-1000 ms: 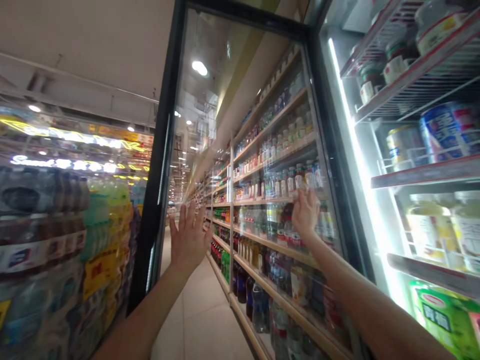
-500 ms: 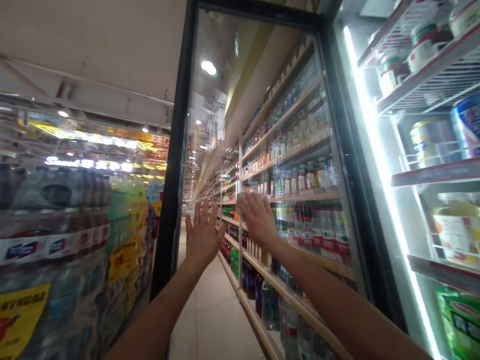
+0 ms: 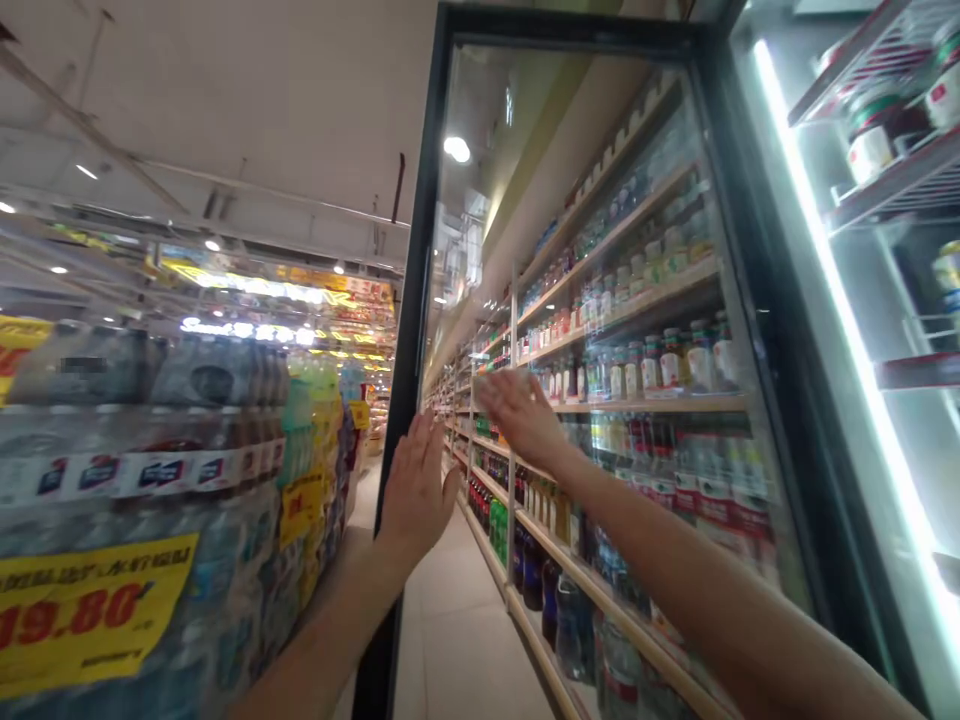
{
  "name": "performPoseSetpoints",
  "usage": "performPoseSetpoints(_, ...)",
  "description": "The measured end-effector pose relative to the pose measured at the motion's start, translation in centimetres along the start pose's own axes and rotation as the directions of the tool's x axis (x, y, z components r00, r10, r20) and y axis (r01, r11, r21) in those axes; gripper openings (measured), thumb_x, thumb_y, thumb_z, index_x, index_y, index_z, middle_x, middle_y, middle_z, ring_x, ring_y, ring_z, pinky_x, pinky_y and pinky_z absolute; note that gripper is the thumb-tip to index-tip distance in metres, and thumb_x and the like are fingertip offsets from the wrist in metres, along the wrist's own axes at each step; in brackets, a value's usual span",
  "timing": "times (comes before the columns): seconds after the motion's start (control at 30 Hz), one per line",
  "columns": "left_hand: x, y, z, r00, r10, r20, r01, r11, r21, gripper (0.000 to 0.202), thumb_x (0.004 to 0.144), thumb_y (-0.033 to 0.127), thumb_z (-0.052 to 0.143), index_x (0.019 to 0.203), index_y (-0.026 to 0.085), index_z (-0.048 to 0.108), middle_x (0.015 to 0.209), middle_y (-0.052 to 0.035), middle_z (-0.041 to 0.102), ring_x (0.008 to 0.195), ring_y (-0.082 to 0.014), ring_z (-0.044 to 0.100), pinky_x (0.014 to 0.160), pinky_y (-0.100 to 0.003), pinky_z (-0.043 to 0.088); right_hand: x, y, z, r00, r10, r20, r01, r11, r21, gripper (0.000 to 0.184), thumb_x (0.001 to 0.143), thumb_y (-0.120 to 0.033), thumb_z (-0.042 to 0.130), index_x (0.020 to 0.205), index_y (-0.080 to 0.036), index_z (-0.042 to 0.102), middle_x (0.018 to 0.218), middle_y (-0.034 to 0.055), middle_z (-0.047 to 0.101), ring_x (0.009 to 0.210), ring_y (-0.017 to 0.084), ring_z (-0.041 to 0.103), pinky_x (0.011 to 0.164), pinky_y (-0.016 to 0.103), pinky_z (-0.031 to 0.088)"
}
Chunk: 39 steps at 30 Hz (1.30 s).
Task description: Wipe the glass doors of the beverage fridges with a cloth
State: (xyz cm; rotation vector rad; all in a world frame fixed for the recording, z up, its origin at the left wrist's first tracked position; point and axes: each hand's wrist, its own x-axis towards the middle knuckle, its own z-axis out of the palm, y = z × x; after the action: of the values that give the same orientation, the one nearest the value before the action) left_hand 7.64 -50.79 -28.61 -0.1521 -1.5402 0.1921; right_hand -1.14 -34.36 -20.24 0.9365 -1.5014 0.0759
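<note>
A tall glass cooler door [image 3: 600, 200] with a black frame stands swung open in front of me. My left hand [image 3: 417, 490] is open, fingers together and pointing up, its palm against the glass near the door's left edge. To its right, my right hand [image 3: 519, 412] is also open, flat on or just at the glass, fingers stretched to the left. Neither hand holds anything. Through the glass I see long shelves of bottled drinks [image 3: 645, 360] running down the aisle.
The lit cooler interior [image 3: 892, 300] with wire shelves of jars and cans is at the right. Stacked packs of bottled water [image 3: 150, 480] with a yellow price sign [image 3: 82, 610] stand at the left. A tiled aisle floor [image 3: 457, 640] runs ahead.
My right hand slid left across the glass from near the hinge side toward the left hand. The view turned left, so the door and cooler shifted right.
</note>
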Motion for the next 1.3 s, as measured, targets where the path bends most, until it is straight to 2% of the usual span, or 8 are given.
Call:
performPoseSetpoints(0.13,0.4,-1.0,-1.0,0.997,-0.020,-0.077,0.021,1.000,0.007,0.054,0.086,0.022,0.042,0.137,0.012,0.028,0.141,-0.0198,0.038,0.136,-0.0267,0.028,0.107,-0.048,0.031,2.7,-1.2,0.5,0.937,0.318,-0.146,-0.320,0.947,0.013,0.044,0.091,-0.023,0.037,0.135,-0.023,0.042,0.149,0.0082,0.028,0.138,0.027,0.022,0.110,0.056,0.014)
performPoseSetpoints(0.3,0.6,-2.2,-1.2,0.994,-0.052,-0.093,0.051,0.999,-0.014,0.053,0.086,0.022,0.043,0.136,0.011,0.030,0.142,-0.0208,0.036,0.137,-0.0273,0.026,0.108,-0.049,0.029,2.1,-4.1,1.6,0.935,-0.350,0.057,0.345,0.935,0.078,0.041,0.091,-0.028,0.041,0.132,-0.030,0.044,0.146,0.0010,0.035,0.138,0.019,0.023,0.113,0.049,0.013)
performPoseSetpoints(0.5,0.9,-2.1,-1.0,0.996,-0.059,-0.066,0.059,0.998,-0.011,0.055,0.086,0.023,0.041,0.138,0.014,0.027,0.143,-0.0189,0.035,0.138,-0.0270,0.024,0.109,-0.050,0.028,5.8,-1.9,-0.1,0.977,0.201,-0.074,-0.199,0.979,0.034,0.043,0.091,-0.023,0.037,0.134,-0.023,0.043,0.148,0.0084,0.030,0.137,0.028,0.024,0.109,0.058,0.015)
performPoseSetpoints(0.73,1.5,-2.7,-1.1,0.994,-0.095,-0.049,0.093,0.995,-0.035,0.055,0.086,0.024,0.039,0.139,0.014,0.028,0.144,-0.0174,0.034,0.137,-0.0269,0.026,0.109,-0.050,0.027,-0.5,-4.4,1.0,0.789,-0.608,0.088,0.592,0.791,0.156,0.037,0.089,-0.027,0.045,0.125,-0.031,0.051,0.141,0.0006,0.043,0.136,0.017,0.027,0.114,0.046,0.013)
performPoseSetpoints(0.9,1.9,-1.5,-0.1,0.997,-0.072,-0.014,0.071,0.997,-0.030,0.054,0.087,0.027,0.039,0.138,0.012,0.031,0.144,-0.0186,0.036,0.137,-0.0282,0.026,0.109,-0.050,0.026,-0.9,-2.5,0.4,0.996,0.087,-0.020,-0.086,0.996,0.011,0.043,0.091,-0.028,0.039,0.133,-0.028,0.043,0.149,0.0048,0.029,0.138,0.025,0.021,0.110,0.056,0.013)
performPoseSetpoints(1.07,1.9,0.6,1.2,1.000,-0.019,0.015,0.019,0.999,-0.047,0.055,0.087,0.027,0.039,0.139,0.013,0.028,0.144,-0.0183,0.036,0.136,-0.0269,0.028,0.107,-0.048,0.029,-3.5,0.6,-0.5,0.957,-0.275,0.091,0.271,0.961,0.055,0.043,0.089,-0.031,0.043,0.132,-0.035,0.043,0.147,-0.0012,0.034,0.138,0.018,0.021,0.113,0.049,0.011)
performPoseSetpoints(1.2,2.1,2.0,2.2,1.000,-0.011,0.018,0.012,0.998,-0.061,0.054,0.087,0.028,0.039,0.138,0.012,0.030,0.143,-0.0185,0.036,0.137,-0.0270,0.027,0.107,-0.047,0.029,-4.4,4.5,-1.8,0.955,0.286,-0.075,-0.291,0.955,-0.053,0.044,0.090,-0.025,0.038,0.134,-0.031,0.042,0.148,0.0041,0.032,0.137,0.024,0.023,0.109,0.055,0.017)
performPoseSetpoints(1.3,2.0,3.0,2.7,0.999,-0.030,0.034,0.031,0.999,-0.041,0.053,0.088,0.029,0.038,0.137,0.012,0.032,0.144,-0.0182,0.036,0.137,-0.0272,0.027,0.107,-0.049,0.028,-7.3,5.2,-2.1,0.971,0.231,-0.063,-0.235,0.970,-0.063,0.044,0.089,-0.025,0.040,0.133,-0.031,0.044,0.149,0.0051,0.028,0.138,0.025,0.021,0.109,0.055,0.017)
